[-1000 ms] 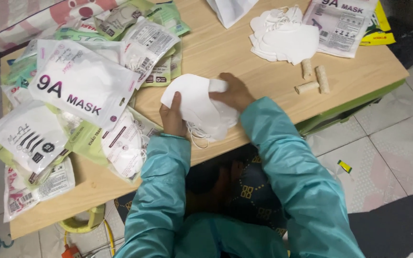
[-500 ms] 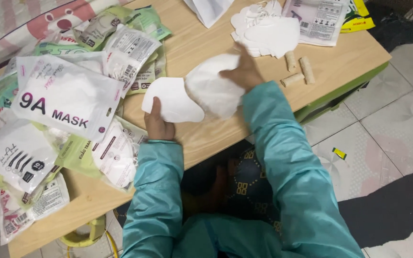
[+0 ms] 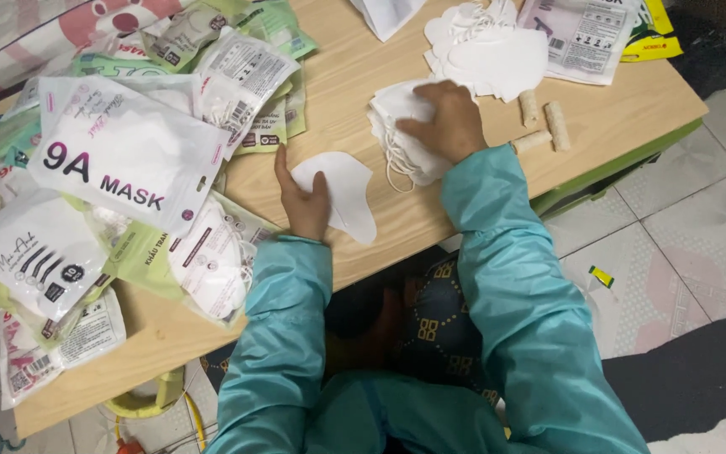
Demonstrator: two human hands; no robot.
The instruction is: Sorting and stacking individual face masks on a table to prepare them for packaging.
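My left hand (image 3: 302, 200) rests on one flat white face mask (image 3: 342, 192) lying on the wooden table (image 3: 430, 227), fingers pinching its left edge. My right hand (image 3: 440, 126) lies palm down on a small stack of white masks (image 3: 398, 134) with loose ear loops hanging toward me. Further back sits a larger pile of white masks (image 3: 487, 52). Both arms wear teal sleeves.
A heap of bagged mask packs (image 3: 128, 160) covers the table's left half. Three short beige rolls (image 3: 544, 124) lie right of my right hand. More printed packs (image 3: 586, 34) sit at the back right. Tiled floor (image 3: 682, 244) lies beyond the table's right edge.
My hands have split the masks apart. The right hand carried the stack up and right and set it down; the left hand stays with a single mask, which now lies flat.
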